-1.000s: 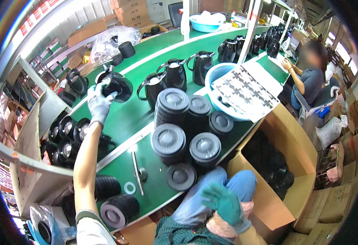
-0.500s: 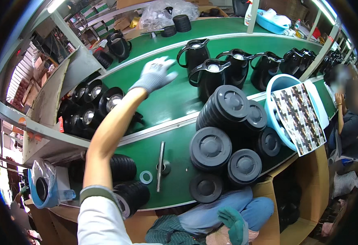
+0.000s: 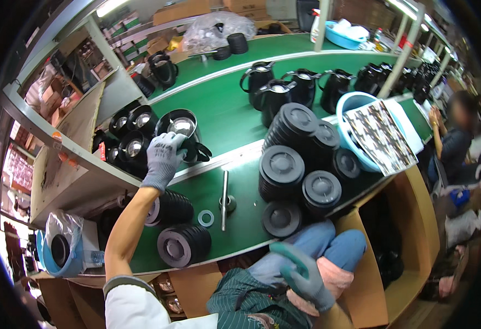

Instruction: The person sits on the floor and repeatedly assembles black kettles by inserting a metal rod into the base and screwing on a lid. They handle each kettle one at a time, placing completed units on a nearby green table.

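Note:
My left hand, in a grey knit glove, has its fingers at the rim of a black jug and looks closed on it. The jug stands at the right of a group of similar black jugs with shiny round openings. Over my lap, my right hand, gloved in grey and green, is slightly blurred, its fingers stretched out and holding nothing. On the near bench lie a metal rod on a small round base and a pale blue ring. Stacked black discs lie on their sides below my left hand.
Tall stacks of black round discs stand right of the rod. Behind them, black jugs with handles line the green belt. A patterned sheet covers a light blue basin. Another person sits at far right.
My left hand has come down and leftward from over the belt to the black jug's rim. My right hand has shifted over my lap. The whole view has swung somewhat.

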Motion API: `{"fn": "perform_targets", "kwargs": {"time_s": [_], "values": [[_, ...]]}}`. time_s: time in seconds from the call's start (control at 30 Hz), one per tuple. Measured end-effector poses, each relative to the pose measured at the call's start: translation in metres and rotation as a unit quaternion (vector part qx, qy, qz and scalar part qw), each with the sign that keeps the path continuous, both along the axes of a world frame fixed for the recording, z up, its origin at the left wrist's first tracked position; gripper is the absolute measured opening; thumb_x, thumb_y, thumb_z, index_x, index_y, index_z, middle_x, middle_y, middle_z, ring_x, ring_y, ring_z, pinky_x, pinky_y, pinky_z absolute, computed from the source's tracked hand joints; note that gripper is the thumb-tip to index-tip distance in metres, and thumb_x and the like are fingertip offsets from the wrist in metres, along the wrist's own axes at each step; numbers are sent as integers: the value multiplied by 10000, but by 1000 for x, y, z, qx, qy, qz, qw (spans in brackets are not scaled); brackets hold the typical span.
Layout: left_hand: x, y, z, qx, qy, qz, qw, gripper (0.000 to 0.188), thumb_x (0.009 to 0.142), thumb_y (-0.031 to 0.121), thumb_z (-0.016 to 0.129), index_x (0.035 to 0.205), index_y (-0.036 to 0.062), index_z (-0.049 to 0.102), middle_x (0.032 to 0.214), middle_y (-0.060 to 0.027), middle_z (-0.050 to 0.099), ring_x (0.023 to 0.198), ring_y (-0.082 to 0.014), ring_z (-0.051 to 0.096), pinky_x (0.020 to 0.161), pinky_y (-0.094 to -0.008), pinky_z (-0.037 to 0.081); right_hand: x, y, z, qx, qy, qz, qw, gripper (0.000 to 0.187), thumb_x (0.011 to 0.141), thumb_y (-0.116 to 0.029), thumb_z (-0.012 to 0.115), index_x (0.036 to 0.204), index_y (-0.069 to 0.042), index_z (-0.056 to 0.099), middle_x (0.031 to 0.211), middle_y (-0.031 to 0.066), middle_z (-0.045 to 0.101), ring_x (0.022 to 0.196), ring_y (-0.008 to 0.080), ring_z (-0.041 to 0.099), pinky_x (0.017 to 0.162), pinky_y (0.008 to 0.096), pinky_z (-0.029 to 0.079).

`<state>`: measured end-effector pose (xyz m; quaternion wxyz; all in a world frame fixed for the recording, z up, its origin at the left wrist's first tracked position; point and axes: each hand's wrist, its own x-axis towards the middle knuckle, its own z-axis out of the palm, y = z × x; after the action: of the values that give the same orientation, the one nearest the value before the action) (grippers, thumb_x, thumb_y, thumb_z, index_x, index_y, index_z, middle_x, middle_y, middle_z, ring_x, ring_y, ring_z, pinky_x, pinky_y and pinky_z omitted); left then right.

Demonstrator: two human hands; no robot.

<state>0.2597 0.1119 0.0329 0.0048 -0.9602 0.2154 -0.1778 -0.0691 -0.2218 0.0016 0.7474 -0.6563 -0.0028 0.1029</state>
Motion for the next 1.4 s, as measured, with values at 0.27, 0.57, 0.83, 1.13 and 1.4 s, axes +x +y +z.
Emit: {"fn": "perform_targets", "kwargs": {"time_s": [0.27, 0.57, 0.83, 1.13, 1.4], "values": [[-182, -78, 103, -45, -29, -268, 962, 396, 651, 198, 851, 1021, 140, 722, 936, -56, 676, 944, -282, 675, 926, -457, 534, 92, 33, 79, -581, -439, -58, 683, 572, 798, -239, 803, 1326, -155, 599, 1578, 123, 428, 1472, 365, 391, 1154, 544, 372], [-275, -62, -38, -670, 263, -31, 693, 392, 991, 109, 560, 1371, 13, 563, 1349, -139, 608, 1231, -218, 596, 1083, -363, 465, -67, -33, 30, -349, -333, -178, 858, 433, 678, -139, 936, 962, -47, 622, 1418, 244, 597, 1312, 403, 602, 1053, 469, 531], [-305, -29, -173, -246, 507, -265, 782, 630, 939, 279, 710, 1489, 51, 506, 1468, -147, 579, 1329, -309, 554, 1152, -444, 428, -88, -18, 7, -164, -322, -69, 930, 366, 714, -141, 920, 961, -64, 660, 1437, 282, 579, 1338, 419, 581, 1088, 470, 497], [-317, -42, -162, -674, 676, 7, 297, 616, 981, 182, 690, 1530, 43, 448, 1502, -151, 547, 1362, -273, 545, 1171, -427, 437, 25, -4, -57, -321, -170, -176, 915, 766, 786, -386, 860, 1425, -78, 572, 1496, 202, 519, 1391, 364, 497, 1169, 507, 376], [-323, -43, -167, -693, 659, 36, 290, 621, 991, 195, 675, 1544, 55, 430, 1526, -152, 521, 1377, -279, 530, 1181, -438, 425, 75, 36, -112, -630, -109, -167, 751, 999, 708, -554, 839, 1547, -194, 432, 1585, 294, 317, 1455, 465, 321, 1195, 618, 233]]}}
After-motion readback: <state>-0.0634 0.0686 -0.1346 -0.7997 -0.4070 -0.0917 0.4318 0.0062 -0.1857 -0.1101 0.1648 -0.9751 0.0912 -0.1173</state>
